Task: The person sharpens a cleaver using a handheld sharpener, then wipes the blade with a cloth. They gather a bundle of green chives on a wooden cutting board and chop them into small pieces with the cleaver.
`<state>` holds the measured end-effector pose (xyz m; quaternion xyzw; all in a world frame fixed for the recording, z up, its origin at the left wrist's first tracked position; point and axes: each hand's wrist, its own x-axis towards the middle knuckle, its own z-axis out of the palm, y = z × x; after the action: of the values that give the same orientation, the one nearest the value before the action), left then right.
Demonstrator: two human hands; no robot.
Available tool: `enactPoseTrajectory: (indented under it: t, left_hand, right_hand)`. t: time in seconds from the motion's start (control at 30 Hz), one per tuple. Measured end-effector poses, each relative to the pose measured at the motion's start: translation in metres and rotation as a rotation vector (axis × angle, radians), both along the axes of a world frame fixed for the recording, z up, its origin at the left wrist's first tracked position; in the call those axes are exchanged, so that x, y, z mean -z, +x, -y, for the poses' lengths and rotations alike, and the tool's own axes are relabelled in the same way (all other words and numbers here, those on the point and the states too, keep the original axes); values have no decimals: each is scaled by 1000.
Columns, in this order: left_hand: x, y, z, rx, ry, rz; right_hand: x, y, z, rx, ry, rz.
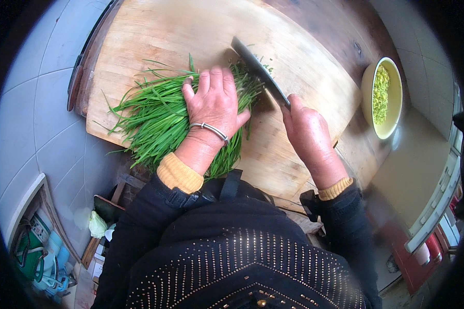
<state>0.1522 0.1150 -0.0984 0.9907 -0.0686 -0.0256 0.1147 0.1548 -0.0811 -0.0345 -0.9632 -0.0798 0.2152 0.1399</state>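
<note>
A large pile of long green leaves that look like garlic chives [158,116] lies on a wooden cutting board [154,31], its leafy ends hanging over the near edge. My left hand [214,100], with a silver bangle at the wrist, presses flat on the bunch near its cut end, the thumb to the right. In my right hand [307,123] is the handle of a cleaver [259,71]. Its dark blade slants up and left, just right of the bunch. Small chopped green bits [268,67] lie beyond the blade.
To the right of the board, a pale yellow bowl [367,98] holds chopped yellow-green pieces [381,94]. The wooden table [344,23] shows behind the board. Tiled wall [58,46] stands close on the left. A pale cabbage-like vegetable [97,224] sits low at the left.
</note>
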Motion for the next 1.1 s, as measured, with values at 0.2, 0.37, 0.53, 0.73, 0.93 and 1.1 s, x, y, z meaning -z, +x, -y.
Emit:
enactPoseTrajectory:
  t: [0.2,0.37,0.53,0.73,0.93,1.1]
  left_hand:
    - [-1,0,2,-11,17,-46]
    - [-2,-1,3,-37,20,0]
    - [-6,1,4,-41,32,-52]
    - [-14,0,2,-45,-46,-90]
    - [-22,6,-4,-50,-127,-192]
    - [-34,11,-15,16,-130,-176]
  right_hand:
    - [12,-6,1,41,-13,22]
    - [10,-6,3,15,-13,3]
    - [10,-9,10,25,113,59]
    - [15,-9,15,42,213,102]
    - [19,-7,12,42,114,125]
    - [14,-14,18,40,191,195]
